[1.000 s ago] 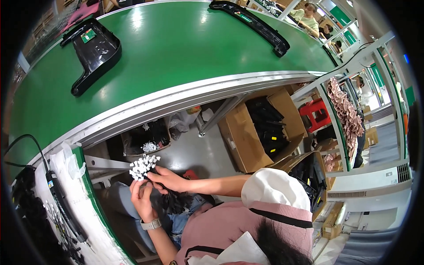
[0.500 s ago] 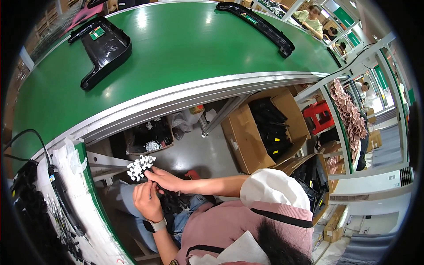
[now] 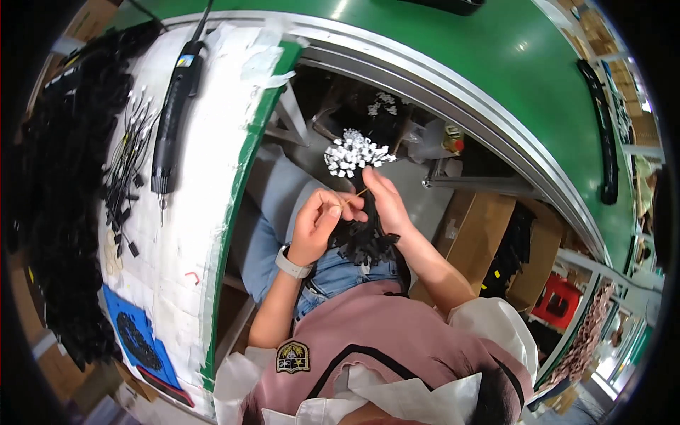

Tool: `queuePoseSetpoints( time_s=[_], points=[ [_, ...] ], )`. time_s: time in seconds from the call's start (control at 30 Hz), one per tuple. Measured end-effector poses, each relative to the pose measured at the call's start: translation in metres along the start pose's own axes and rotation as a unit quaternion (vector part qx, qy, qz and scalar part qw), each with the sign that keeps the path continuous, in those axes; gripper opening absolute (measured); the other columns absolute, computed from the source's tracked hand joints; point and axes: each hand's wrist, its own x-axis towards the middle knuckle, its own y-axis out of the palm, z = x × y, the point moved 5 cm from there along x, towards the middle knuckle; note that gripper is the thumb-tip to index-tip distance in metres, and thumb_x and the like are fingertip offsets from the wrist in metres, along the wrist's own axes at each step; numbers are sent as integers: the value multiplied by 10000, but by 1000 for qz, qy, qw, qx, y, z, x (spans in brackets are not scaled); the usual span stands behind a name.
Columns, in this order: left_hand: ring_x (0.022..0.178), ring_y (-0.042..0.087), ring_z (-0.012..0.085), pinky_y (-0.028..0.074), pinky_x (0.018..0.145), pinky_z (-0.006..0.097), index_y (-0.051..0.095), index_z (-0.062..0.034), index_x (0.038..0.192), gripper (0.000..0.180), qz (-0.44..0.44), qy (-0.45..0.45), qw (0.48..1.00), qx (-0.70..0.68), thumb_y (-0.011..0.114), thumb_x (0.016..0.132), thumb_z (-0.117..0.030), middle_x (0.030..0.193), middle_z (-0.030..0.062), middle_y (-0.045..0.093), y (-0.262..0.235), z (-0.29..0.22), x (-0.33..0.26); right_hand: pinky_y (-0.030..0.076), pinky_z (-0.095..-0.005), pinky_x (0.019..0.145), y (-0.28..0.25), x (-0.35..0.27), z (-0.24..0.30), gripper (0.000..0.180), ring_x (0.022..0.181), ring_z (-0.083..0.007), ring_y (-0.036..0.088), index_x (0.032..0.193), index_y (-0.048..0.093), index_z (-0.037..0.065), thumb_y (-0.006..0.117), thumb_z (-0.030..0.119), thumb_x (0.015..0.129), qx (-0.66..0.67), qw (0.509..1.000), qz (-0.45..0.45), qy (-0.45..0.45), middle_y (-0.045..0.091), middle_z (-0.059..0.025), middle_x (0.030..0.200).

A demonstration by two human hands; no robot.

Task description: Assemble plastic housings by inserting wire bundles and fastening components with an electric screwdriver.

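Right hand [image 3: 387, 205] grips a cable bundle [image 3: 356, 154], white connectors up, black ends hanging over the lap. Left hand [image 3: 316, 221], pale-strapped watch [image 3: 292, 265] on wrist, pinches a thin tan band [image 3: 356, 196] stretched toward right hand, at the bundle. To the left, white-covered bench [image 3: 205, 177]: black electric screwdriver [image 3: 172, 120], loose cables [image 3: 126, 166], blue mat [image 3: 163, 354] at near end. Green belt surface [image 3: 425, 42] across top. Cardboard box [image 3: 476, 230] with black parts, right; red stool [image 3: 556, 301] beyond.
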Motion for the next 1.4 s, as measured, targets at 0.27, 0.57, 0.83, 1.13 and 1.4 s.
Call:
queuePoseSetpoints(
  time_s=[0.27,0.57,0.83,1.13,1.4],
  points=[
    [456,354,78,304,466,232,579,-44,814,194,-75,252,850,456,699,663,-31,509,-21,355,-41,-21,8,362,-279,475,2,-12,6,435,431,-113,381,840,442,49,366,454,983,138,979,130,77,424,-23,600],
    [430,299,75,236,428,237,531,-55,1055,668,-109,146,902,391,844,552,-363,495,-25,302,-48,-34,35,307,-211,418,16,-26,2,362,461,-84,364,1066,448,53,405,404,989,-145,971,140,129,434,-24,632],
    [501,398,154,334,477,293,580,-59,1010,606,22,95,901,422,821,566,-394,580,31,381,-38,-34,40,426,-386,518,16,-10,8,495,515,-304,554,1040,495,-14,402,465,962,-591,781,189,-72,547,-159,589],
    [617,533,76,389,529,246,656,-36,832,365,188,-116,936,275,805,661,-322,702,1,608,-42,15,47,456,-446,537,31,-18,7,407,557,-356,584,765,610,35,450,375,919,-769,572,273,-81,564,-146,542],
    [586,519,25,349,500,174,626,-34,776,156,105,-348,929,73,670,844,-167,672,-31,601,-68,70,33,442,-390,471,45,-27,1,563,480,-297,560,1116,503,-24,644,347,716,-767,520,281,-250,524,-100,500]
  ],
)
